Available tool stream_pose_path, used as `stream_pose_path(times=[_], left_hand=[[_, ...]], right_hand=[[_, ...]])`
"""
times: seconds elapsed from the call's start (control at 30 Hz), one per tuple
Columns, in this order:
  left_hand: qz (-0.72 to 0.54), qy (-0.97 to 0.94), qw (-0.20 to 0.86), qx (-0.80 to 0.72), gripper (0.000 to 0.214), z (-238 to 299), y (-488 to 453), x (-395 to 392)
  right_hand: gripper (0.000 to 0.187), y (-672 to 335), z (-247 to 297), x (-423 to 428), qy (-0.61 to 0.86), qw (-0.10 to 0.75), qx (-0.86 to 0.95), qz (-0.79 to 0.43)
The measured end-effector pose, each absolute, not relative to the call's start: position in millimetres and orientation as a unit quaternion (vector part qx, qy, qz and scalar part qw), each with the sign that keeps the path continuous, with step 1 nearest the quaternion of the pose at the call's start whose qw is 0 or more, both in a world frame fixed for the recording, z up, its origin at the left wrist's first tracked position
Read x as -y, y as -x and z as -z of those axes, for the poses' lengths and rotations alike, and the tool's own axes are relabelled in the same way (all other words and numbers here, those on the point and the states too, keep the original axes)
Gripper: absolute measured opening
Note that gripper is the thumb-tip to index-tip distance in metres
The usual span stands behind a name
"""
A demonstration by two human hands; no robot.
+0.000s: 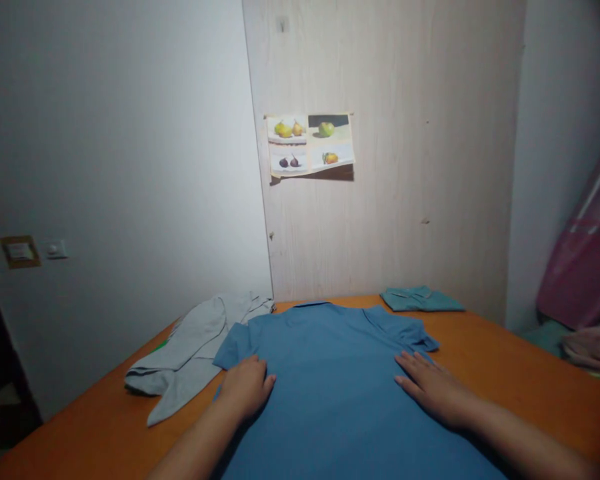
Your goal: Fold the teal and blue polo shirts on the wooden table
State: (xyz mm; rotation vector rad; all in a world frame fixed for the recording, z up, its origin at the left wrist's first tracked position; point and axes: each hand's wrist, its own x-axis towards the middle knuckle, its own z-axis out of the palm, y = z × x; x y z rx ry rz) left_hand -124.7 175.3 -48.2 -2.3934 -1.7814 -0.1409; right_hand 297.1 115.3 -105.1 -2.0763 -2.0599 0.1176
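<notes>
A blue short-sleeved shirt (330,400) is spread out on the orange tabletop, its collar at the far end and its lower part running out of view at the bottom. My left hand (247,387) rests on the shirt's left side just below the sleeve, thumb apart from the fingers. On the opposite side, my right hand (433,390) lies flat with fingers stretched out, below the right sleeve. Neither hand grips the cloth. The shirt looks mostly smooth, with small creases at both sleeves.
Left of the shirt lies a loosely heaped light grey garment (195,347). A folded teal garment (423,299) sits at the far right of the orange surface (520,380). Behind stands a wood-grain panel (390,233) with a fruit picture (310,143). Pink fabric (580,260) is at right.
</notes>
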Motion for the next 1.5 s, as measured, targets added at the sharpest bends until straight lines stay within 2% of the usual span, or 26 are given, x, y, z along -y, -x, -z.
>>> stream_pose_path(times=[0.2, 0.27, 0.43, 0.53, 0.63, 0.73, 0.8, 0.9, 0.97, 1.13, 1.2, 1.37, 1.5], left_hand=[[0.054, 0.847, 0.055, 0.526, 0.032, 37.0, 80.9, -223.8], [0.077, 0.87, 0.035, 0.486, 0.037, 37.4, 61.1, -244.6], [0.125, 0.886, -0.031, 0.445, 0.069, 49.1, 21.9, -295.5], [0.105, 0.889, -0.075, 0.439, 0.072, 64.6, 12.5, -313.4], [0.103, 0.888, -0.085, 0.439, 0.072, 78.0, 11.6, -319.5], [0.11, 0.887, -0.089, 0.439, 0.072, 83.1, 12.4, -319.7], [0.115, 0.887, -0.092, 0.438, 0.071, 83.4, 12.1, -319.3], [0.125, 0.885, -0.091, 0.439, 0.07, 83.6, 11.2, -319.0], [0.129, 0.884, -0.09, 0.44, 0.069, 84.4, 11.0, -318.9], [0.123, 0.883, -0.092, 0.443, 0.071, 84.3, 10.8, -317.7], [0.123, 0.883, -0.092, 0.443, 0.071, 83.6, 10.4, -317.0], [0.118, 0.881, -0.091, 0.449, 0.07, 82.3, 9.3, -315.9], [0.112, 0.881, -0.093, 0.451, 0.07, 80.6, 9.6, -315.6]], right_hand=[[0.072, -296.1, 86.3, -120.7, 0.7, 0.064, 0.709, -0.053], [0.07, -293.6, 80.9, -121.6, 0.702, 0.048, 0.708, -0.056], [0.058, -289.4, 59.4, -125.8, 0.691, 0.049, 0.717, -0.073], [0.04, -290.3, 35.1, -140.3, 0.685, 0.028, 0.722, -0.092], [0.035, -287.2, 8.4, -173.2, 0.667, -0.006, 0.735, -0.121], [0.046, -272.6, -8.6, -226.4, 0.655, 0.034, 0.749, -0.095], [0.049, -256.9, -10.9, -269.7, 0.627, 0.093, 0.768, -0.089], [0.048, -231.7, -1.5, -334.9, 0.602, 0.161, 0.776, -0.097], [0.051, -218.2, 11.1, -370.4, 0.631, 0.201, 0.747, -0.058], [0.065, -203.2, 51.1, -408.1, 0.637, 0.203, 0.741, -0.055], [0.061, -202.3, 62.7, -406.9, 0.633, 0.199, 0.746, -0.055], [0.037, -203.8, 67.6, -401.5, 0.622, 0.206, 0.754, -0.053], [0.044, -205.5, 66.5, -406.5, 0.635, 0.227, 0.736, -0.06]])
